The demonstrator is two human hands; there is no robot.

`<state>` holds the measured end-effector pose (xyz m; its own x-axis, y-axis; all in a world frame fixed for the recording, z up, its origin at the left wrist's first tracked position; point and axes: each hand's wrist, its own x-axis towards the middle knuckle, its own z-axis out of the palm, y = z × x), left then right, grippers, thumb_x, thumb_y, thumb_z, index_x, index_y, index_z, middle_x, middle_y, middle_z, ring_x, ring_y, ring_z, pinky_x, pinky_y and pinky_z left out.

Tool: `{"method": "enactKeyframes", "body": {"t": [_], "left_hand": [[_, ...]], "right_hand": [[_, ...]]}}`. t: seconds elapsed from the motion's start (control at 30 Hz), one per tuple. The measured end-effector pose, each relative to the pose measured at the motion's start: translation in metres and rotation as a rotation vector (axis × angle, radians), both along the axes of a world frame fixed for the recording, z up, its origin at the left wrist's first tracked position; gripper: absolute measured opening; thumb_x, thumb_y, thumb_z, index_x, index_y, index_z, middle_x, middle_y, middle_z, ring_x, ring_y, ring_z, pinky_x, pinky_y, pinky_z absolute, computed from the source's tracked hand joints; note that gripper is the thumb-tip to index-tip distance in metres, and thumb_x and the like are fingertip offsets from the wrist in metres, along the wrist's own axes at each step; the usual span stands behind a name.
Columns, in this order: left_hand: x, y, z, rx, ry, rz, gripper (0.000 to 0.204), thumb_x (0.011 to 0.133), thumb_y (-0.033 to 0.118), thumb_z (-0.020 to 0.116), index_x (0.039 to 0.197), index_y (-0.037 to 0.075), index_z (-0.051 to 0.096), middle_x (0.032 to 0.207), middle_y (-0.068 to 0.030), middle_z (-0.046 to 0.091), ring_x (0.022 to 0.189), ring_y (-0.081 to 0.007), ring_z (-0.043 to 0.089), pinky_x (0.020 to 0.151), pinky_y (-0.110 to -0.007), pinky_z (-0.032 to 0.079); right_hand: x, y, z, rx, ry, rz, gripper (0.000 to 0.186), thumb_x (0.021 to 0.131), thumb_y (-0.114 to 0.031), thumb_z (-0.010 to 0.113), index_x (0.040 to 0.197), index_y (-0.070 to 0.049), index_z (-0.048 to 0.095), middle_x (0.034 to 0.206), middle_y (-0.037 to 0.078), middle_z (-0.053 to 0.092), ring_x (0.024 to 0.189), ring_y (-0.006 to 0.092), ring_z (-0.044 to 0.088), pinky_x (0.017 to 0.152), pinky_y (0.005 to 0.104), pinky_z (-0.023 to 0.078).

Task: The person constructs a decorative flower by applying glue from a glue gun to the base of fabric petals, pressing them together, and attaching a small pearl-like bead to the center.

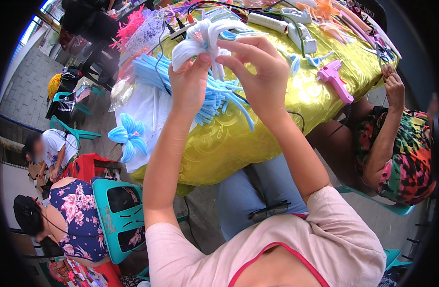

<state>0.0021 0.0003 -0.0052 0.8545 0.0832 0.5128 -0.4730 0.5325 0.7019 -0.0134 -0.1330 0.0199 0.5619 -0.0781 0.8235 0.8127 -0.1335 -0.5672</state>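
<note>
A white fuzzy-stem flower (209, 34) with long looped petals and a pinkish centre is held up over the near side of the table. My left hand (190, 83) pinches it from below, the thumb up against the petals. From the other side my right hand (260, 71) grips a right-hand petal between thumb and fingertips. Below and behind the hands lies a bundle of light blue pipe cleaners (152, 71). A finished-looking blue flower (129, 136) rests on white sheeting (155, 112) left of my left forearm.
A pink glue gun (332, 76) lies on the yellow tablecloth (219, 153) at right. Farther back are a power strip (182, 29), cords and white adapters (301, 38). A co-worker's hand (394, 88) is by scissors (384, 51) at the right edge. A green chair (116, 215) stands at left.
</note>
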Motion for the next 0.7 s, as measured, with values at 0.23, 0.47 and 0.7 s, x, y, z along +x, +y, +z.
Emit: {"method": "enactKeyframes", "body": {"t": [0.23,0.47,0.7], "left_hand": [[-0.001,-0.002,0.002,-0.047,-0.034,-0.125,0.03,0.076,0.01,0.062,0.104,0.005,0.051,0.103,-0.0045,0.054,0.095,-0.0152,0.051,0.082,-0.029,0.041],[0.004,0.006,-0.005,-0.126,0.029,-0.109,0.028,0.076,0.009,0.062,0.102,0.005,0.052,0.1,-0.0043,0.055,0.093,-0.0147,0.051,0.08,-0.028,0.042],[0.0,0.001,0.001,-0.101,0.041,-0.039,0.028,0.072,0.004,0.065,0.097,0.002,0.054,0.095,-0.0051,0.057,0.089,-0.0149,0.054,0.079,-0.028,0.043]], "right_hand": [[0.005,0.005,-0.005,-0.005,-0.134,-0.038,0.025,0.064,-0.001,0.067,0.086,-0.012,0.067,0.071,0.004,0.055,0.058,0.0121,0.052,0.05,0.0224,0.042],[-0.004,0.012,0.001,-0.028,-0.133,-0.08,0.031,0.062,0.003,0.067,0.091,-0.01,0.066,0.073,0.005,0.055,0.064,0.0135,0.053,0.055,0.0233,0.043],[0.001,0.012,-0.002,0.013,-0.089,-0.073,0.026,0.065,0.0,0.066,0.09,-0.007,0.065,0.073,0.007,0.059,0.06,0.0128,0.055,0.055,0.0229,0.043]]}}
